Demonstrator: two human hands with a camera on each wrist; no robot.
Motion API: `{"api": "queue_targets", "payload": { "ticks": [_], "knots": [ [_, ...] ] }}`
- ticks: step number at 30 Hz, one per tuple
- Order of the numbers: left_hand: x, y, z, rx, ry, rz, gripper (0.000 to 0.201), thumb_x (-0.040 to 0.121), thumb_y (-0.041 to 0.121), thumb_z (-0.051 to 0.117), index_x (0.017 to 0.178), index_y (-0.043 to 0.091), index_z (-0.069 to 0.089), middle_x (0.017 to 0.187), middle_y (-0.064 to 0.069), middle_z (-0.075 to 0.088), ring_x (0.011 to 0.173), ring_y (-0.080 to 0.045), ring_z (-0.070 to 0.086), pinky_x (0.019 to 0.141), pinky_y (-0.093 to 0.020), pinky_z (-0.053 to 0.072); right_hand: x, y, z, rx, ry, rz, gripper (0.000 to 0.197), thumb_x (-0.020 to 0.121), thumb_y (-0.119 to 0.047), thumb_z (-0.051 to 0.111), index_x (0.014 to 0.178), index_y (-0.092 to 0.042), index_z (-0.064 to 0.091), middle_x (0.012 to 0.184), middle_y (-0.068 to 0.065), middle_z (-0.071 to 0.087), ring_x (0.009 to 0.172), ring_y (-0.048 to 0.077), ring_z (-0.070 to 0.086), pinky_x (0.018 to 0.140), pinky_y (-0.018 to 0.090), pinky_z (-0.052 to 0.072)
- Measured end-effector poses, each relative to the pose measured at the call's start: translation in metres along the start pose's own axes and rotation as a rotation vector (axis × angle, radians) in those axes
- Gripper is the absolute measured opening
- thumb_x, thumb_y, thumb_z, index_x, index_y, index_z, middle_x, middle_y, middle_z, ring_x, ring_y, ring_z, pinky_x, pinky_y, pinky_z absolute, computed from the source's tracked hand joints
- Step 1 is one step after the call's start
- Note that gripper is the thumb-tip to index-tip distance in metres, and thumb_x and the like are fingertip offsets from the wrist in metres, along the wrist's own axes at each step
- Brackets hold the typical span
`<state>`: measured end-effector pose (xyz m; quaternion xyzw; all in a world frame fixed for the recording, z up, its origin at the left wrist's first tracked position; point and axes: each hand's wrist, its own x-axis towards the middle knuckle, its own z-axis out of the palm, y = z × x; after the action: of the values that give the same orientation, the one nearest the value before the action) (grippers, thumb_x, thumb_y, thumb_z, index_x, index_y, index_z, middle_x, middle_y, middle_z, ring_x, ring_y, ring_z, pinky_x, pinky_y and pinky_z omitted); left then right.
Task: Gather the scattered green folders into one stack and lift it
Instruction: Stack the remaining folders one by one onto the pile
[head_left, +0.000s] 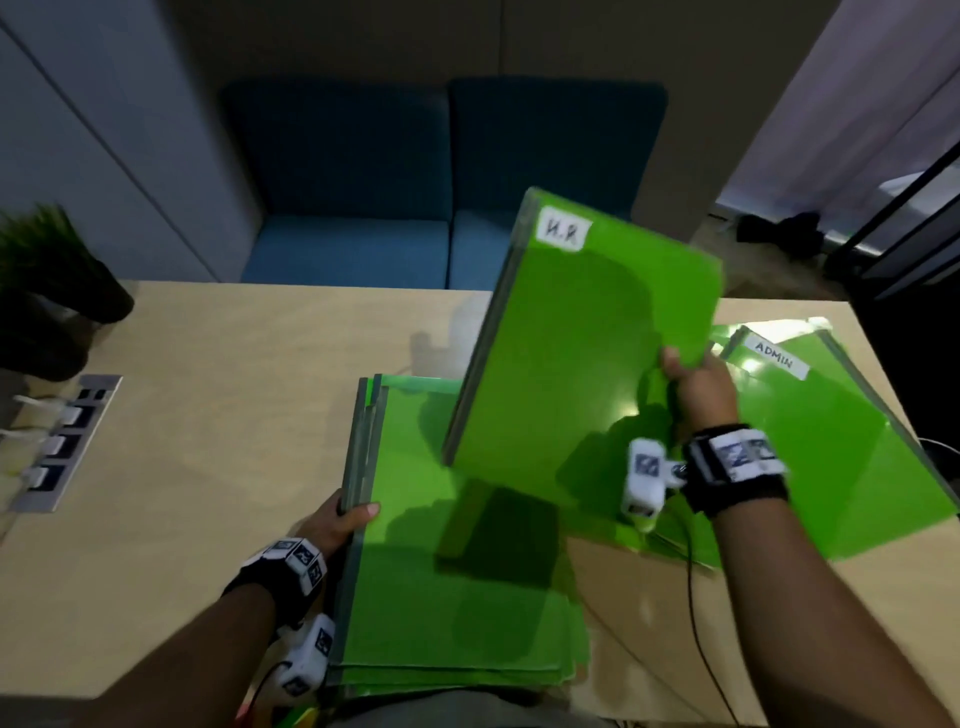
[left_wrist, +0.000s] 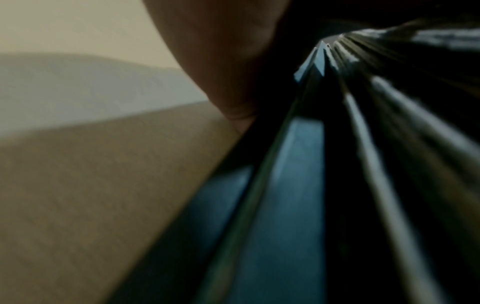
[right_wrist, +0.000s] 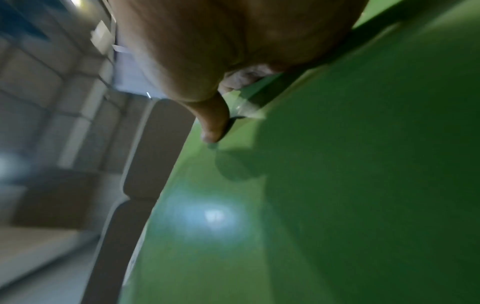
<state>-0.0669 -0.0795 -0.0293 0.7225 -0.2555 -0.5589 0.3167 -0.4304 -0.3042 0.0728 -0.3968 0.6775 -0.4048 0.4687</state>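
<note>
Left hand (head_left: 337, 525) grips one stack (head_left: 447, 613) — right hand (head_left: 698, 384) holds one raised folder (head_left: 582, 353) — one ADMIN folder (head_left: 841, 441) lies flat.

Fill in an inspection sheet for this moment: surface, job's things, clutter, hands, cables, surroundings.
Surface: light wooden table.
Job's things: folder stack at near edge; H.R folder raised, tilted; ADMIN folder lying flat, right.
Clutter: potted plant, far left.
Hands: left hand grips the stack's left edge; right hand pinches the H.R folder.
Cables: black lead from right wrist; white plugs in socket panel.
Surroundings: blue sofa behind table.
</note>
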Motion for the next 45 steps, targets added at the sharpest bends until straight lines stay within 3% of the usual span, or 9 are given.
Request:
{"api": "queue_targets", "payload": {
  "ticks": [3, 4, 9, 15, 18, 27, 34, 41, 45],
  "knots": [
    [-0.014, 0.018, 0.004, -0.037, -0.005, 0.014, 0.076, 0.076, 0.046, 0.07, 0.135, 0.009, 0.04, 0.121, -0.008, 0.051, 0.112, -0.021, 0.048, 0.092, -0.03, 0.032, -0.033, 0.046, 0.036, -0.027, -0.17, 0.13, 0.065, 0.071, -0.041, 0.079, 0.12, -0.005, 0.058, 0.12, 0.004, 0.066, 0.097, 0.019, 0.066, 0.072, 0.05, 0.052],
    [-0.014, 0.017, 0.004, -0.031, 0.005, 0.001, 0.075, 0.078, 0.044, 0.067, 0.137, 0.008, 0.039, 0.124, -0.009, 0.051, 0.11, -0.019, 0.046, 0.092, -0.029, 0.032, -0.043, 0.058, 0.046, -0.065, -0.204, 0.213, 0.068, 0.076, -0.032, 0.077, 0.133, -0.006, 0.05, 0.135, 0.002, 0.054, 0.107, 0.018, 0.061, 0.089, 0.031, 0.038],
    [-0.01, 0.013, -0.001, 0.113, 0.059, 0.074, 0.136, 0.031, 0.093, 0.052, 0.136, 0.008, 0.041, 0.124, -0.007, 0.051, 0.108, -0.015, 0.043, 0.091, -0.025, 0.031, -0.057, 0.08, 0.061, -0.606, -0.457, 0.257, 0.122, 0.057, -0.098, 0.029, 0.128, -0.002, 0.054, 0.13, 0.019, 0.059, 0.105, 0.028, 0.06, 0.08, 0.027, 0.046],
    [-0.004, 0.013, -0.003, 0.332, 0.107, 0.125, 0.134, 0.017, 0.105, 0.015, 0.09, -0.001, 0.052, 0.078, -0.009, 0.048, 0.085, -0.017, 0.039, 0.061, -0.026, 0.026, -0.023, 0.048, 0.09, -0.876, -0.447, -0.13, 0.069, 0.096, -0.05, 0.047, 0.152, -0.018, 0.023, 0.154, 0.018, 0.026, 0.135, 0.036, 0.04, 0.11, 0.045, 0.033],
    [-0.004, 0.013, -0.003, 0.27, 0.087, 0.1, 0.159, 0.018, 0.105, 0.025, 0.113, -0.02, 0.047, 0.1, -0.025, 0.056, 0.094, -0.021, 0.049, 0.069, -0.027, 0.031, -0.022, 0.043, 0.117, -0.972, -0.582, -0.218, 0.06, 0.098, -0.048, 0.044, 0.152, -0.027, 0.026, 0.157, 0.014, 0.021, 0.136, 0.035, 0.04, 0.112, 0.046, 0.032],
    [-0.002, 0.003, -0.002, 0.051, 0.043, 0.066, 0.127, 0.028, 0.091, 0.057, 0.126, 0.012, 0.046, 0.112, -0.005, 0.057, 0.102, -0.019, 0.054, 0.089, -0.027, 0.036, -0.051, 0.073, 0.132, -0.989, -0.5, -0.263, 0.053, 0.092, -0.051, 0.053, 0.135, -0.02, 0.051, 0.14, 0.009, 0.049, 0.129, 0.034, 0.043, 0.108, 0.047, 0.039],
    [0.006, 0.003, -0.003, -0.002, -0.014, 0.094, 0.103, 0.04, 0.06, 0.07, 0.122, 0.002, 0.047, 0.098, -0.004, 0.061, 0.089, -0.017, 0.063, 0.068, -0.016, 0.049, -0.051, 0.066, 0.133, -1.028, -0.632, -0.28, 0.055, 0.094, -0.058, 0.043, 0.14, -0.028, 0.047, 0.145, 0.006, 0.043, 0.136, 0.035, 0.035, 0.111, 0.05, 0.032],
    [0.007, -0.002, 0.001, -0.183, -0.044, 0.081, 0.074, 0.057, 0.03, 0.069, 0.122, 0.001, 0.049, 0.101, -0.009, 0.064, 0.091, -0.023, 0.062, 0.065, -0.014, 0.052, 0.003, 0.079, 0.014, -0.863, 0.246, 0.285, 0.083, 0.084, -0.048, 0.067, 0.149, -0.013, 0.028, 0.157, 0.017, 0.019, 0.146, 0.034, 0.018, 0.113, 0.058, 0.02],
    [0.011, -0.008, -0.001, -0.183, -0.011, 0.073, 0.083, 0.049, 0.045, 0.069, 0.119, 0.003, 0.052, 0.103, -0.014, 0.064, 0.097, -0.031, 0.061, 0.082, -0.033, 0.051, 0.016, 0.102, -0.03, -0.802, 0.231, 0.553, 0.115, 0.066, -0.061, 0.078, 0.148, -0.004, 0.021, 0.156, 0.023, 0.02, 0.144, 0.037, 0.02, 0.114, 0.053, 0.022]
  ]
}}
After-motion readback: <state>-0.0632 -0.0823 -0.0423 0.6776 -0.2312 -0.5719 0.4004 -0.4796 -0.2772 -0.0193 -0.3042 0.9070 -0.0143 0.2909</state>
